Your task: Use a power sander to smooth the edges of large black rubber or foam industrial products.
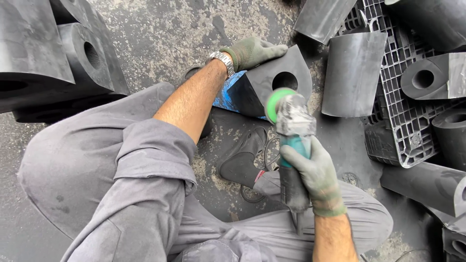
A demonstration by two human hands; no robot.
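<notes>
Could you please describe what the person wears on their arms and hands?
Both the left hand and the right hand wear grey-green knitted work gloves with ribbed cuffs. A silver metal link wristwatch circles the left wrist. The grey fabric sleeve is rolled up, leaving the forearms bare.

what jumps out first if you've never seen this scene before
The eye goes to the angle grinder with its green disc at the centre, gripped by the gloved right hand. Just above it, the gloved left hand rests on top of a black rubber block with a round hole, lying on the dusty floor. More such blocks are stacked at the left, and others lie on a grey plastic pallet at the right.
</notes>
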